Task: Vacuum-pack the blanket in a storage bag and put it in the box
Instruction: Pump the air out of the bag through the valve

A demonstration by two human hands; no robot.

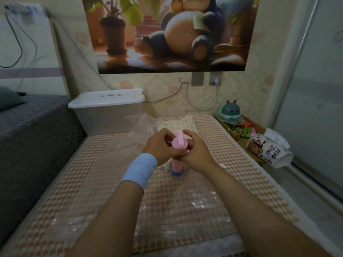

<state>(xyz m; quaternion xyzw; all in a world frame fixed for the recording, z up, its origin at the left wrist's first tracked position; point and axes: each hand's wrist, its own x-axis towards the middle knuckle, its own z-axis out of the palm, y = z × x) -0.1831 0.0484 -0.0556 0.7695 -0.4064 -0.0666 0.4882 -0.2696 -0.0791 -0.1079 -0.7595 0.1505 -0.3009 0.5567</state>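
A pink hand pump stands upright on the blue valve of a clear storage bag that lies flat on the checked mat. My left hand, with a blue wristband, grips the pump from the left. My right hand grips it from the right, fingers curled near the handle. The folded cream blanket shows inside the bag's far end. A translucent lidded box stands at the back left.
A grey bed borders the mat on the left. On the right are a tissue pack, a wooden tray with small toys and a glass door. Cables hang on the wall behind.
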